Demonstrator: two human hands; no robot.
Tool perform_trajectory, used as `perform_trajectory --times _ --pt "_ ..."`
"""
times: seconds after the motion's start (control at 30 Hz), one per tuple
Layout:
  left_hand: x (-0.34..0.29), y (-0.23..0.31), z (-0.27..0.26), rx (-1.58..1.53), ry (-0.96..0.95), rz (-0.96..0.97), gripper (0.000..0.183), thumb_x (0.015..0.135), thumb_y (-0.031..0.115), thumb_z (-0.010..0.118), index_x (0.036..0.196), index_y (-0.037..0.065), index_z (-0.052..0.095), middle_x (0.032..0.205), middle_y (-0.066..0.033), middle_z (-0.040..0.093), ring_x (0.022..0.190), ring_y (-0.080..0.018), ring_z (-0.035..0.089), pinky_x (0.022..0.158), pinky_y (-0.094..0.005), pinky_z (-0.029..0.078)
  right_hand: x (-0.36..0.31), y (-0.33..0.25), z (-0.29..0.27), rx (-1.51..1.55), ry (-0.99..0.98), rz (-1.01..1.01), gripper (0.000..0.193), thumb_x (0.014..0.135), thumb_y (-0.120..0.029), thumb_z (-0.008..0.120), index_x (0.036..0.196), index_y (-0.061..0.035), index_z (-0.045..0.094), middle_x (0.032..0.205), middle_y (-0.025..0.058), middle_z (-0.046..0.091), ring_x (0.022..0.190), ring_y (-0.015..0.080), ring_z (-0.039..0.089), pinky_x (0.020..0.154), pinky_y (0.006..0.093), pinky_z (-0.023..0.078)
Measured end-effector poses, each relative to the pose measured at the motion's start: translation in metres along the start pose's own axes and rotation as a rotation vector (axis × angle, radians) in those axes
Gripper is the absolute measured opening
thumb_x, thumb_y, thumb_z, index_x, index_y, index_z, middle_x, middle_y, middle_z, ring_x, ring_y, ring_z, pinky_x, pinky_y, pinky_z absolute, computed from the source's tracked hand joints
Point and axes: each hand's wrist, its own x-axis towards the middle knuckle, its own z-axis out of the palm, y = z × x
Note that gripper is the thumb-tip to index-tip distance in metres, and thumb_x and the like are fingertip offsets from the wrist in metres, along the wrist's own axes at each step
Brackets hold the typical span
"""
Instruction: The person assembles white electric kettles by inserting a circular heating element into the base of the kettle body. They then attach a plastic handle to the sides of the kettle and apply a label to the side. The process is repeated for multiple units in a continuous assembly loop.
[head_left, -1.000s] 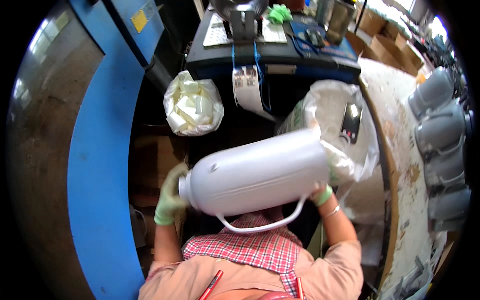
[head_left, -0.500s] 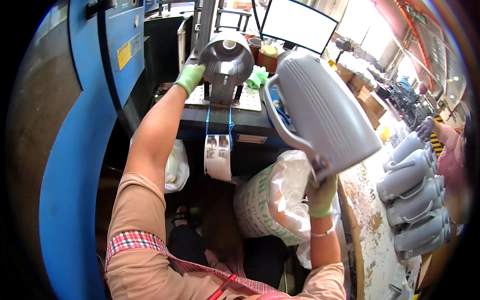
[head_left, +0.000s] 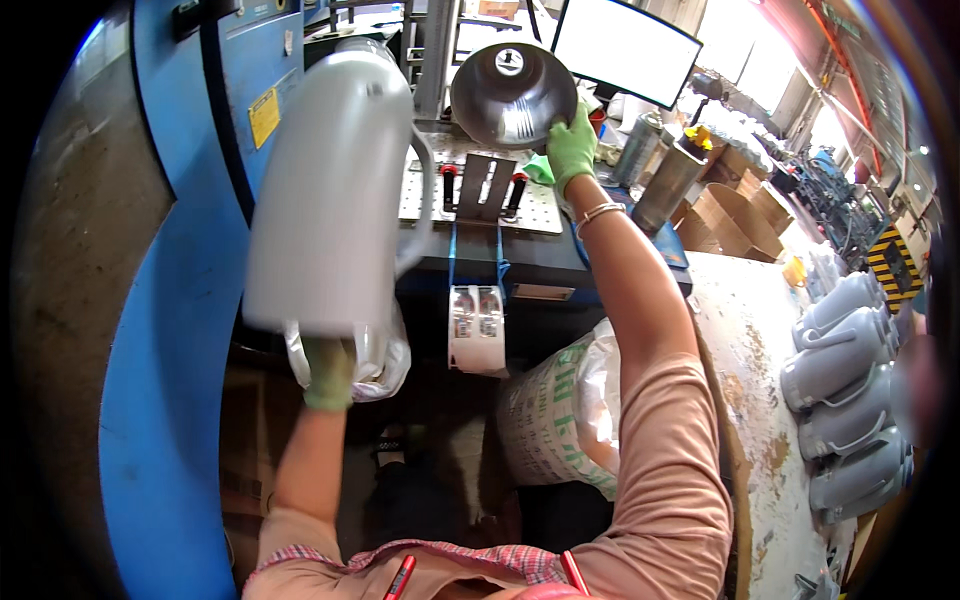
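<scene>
Smooth plastic jug [head_left: 330,200], glossy-lined vessel [head_left: 490,112], cloth sleeve [head_left: 670,440]; rough worktop [head_left: 762,440]

Near jug [head_left: 330,200] left, farther jugs [head_left: 848,412] right

The jug [head_left: 335,200] is tall, smooth, pale grey and a little blurred. It is held up at the left, its narrow neck [head_left: 365,46] towards the far side, its wide base nearest, its curved handle [head_left: 424,190] on the right. Right of it, apart, is the hollow dark grey shell [head_left: 490,105], its wide round opening facing nearer; inside shows a small bright circle.
</scene>
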Motion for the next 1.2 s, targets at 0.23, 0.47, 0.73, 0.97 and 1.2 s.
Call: perform_trajectory --times 0.23,0.47,0.73,0.97,1.2 --pt "-0.179 0.082 -0.072 -0.586 -0.230 -0.762 0.035 0.096 0.004 0.058 0.131 -0.003 0.058 0.126 -0.0201 0.064 0.116 -0.0330 0.061 0.098 -0.0435 0.049 0.003 0.003 -0.001 -0.535 -0.309 -0.043 0.057 0.084 -0.007 0.058 0.142 -0.0099 0.054 0.111 0.0279 0.069 0.106 0.0419 0.067 0.095 0.0475 0.052" --pt "-0.182 0.106 -0.112 -1.031 -0.492 -1.083 0.035 0.095 0.003 0.059 0.129 -0.004 0.060 0.124 -0.0176 0.065 0.115 -0.0271 0.061 0.097 -0.0404 0.050 -0.036 -0.022 -0.008 -0.706 -0.189 -0.027 0.053 0.093 -0.017 0.062 0.140 0.0012 0.048 0.118 0.0267 0.064 0.106 0.0438 0.065 0.091 0.0486 0.053" --pt "-0.122 0.124 -0.148 -1.360 -0.771 -1.182 0.034 0.094 0.002 0.060 0.127 -0.005 0.061 0.120 -0.0148 0.067 0.114 -0.0203 0.061 0.096 -0.0368 0.050 -0.313 -0.097 -0.128 0.592 -0.679 0.733 0.040 0.106 -0.034 0.050 0.132 -0.0041 0.057 0.121 0.0058 0.062 0.112 0.0129 0.054 0.094 0.0314 0.048" --pt "-0.001 0.177 -0.156 -1.638 -0.735 -0.309 0.100 0.084 0.038 0.081 0.159 0.002 0.024 0.151 -0.0227 0.045 0.141 -0.0338 0.045 0.118 -0.0454 0.033 -0.384 -0.105 -0.227 0.937 -0.466 0.712 0.022 0.095 -0.011 0.065 0.116 -0.0026 0.066 0.109 0.0041 0.069 0.100 0.0121 0.061 0.086 0.0312 0.053" --pt "0.042 0.318 -0.175 -1.155 -0.998 -0.157 0.126 0.065 0.078 0.070 0.155 -0.002 0.032 0.131 -0.0197 0.059 0.122 -0.0285 0.056 0.107 -0.0417 0.041 -0.427 -0.126 -0.283 0.024 -0.189 0.492 0.005 0.090 -0.005 0.067 0.094 -0.0027 0.066 0.077 0.0126 0.067 0.069 0.0176 0.062 0.067 0.0347 0.051"
